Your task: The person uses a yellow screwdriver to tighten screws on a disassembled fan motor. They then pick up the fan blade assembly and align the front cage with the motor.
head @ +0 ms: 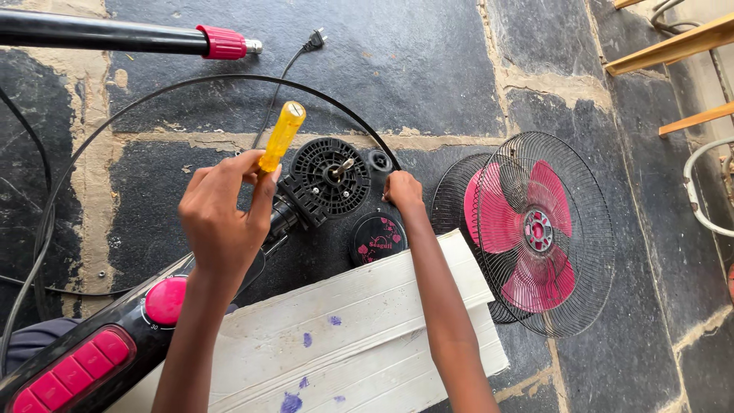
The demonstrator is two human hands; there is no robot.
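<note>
My left hand [223, 216] grips a screwdriver with a yellow handle [280, 136], held upright over the neck of a black fan motor unit [327, 177]. The motor's round vented face and metal shaft point up. My right hand [402, 191] rests with fingers closed at the motor's right side, touching a thin black ring [229, 78] that loops across the floor; what it pinches is hidden. The fan's black base [92, 359] with a pink dial and pink buttons lies at lower left.
Wire fan guards with pink blades [535, 229] lie on the stone floor at right. A round black cap [378, 239] sits by a white board [367, 329]. A black pole with pink collar [222, 42] and a plug [315, 38] lie at top. Wooden slats stand at upper right.
</note>
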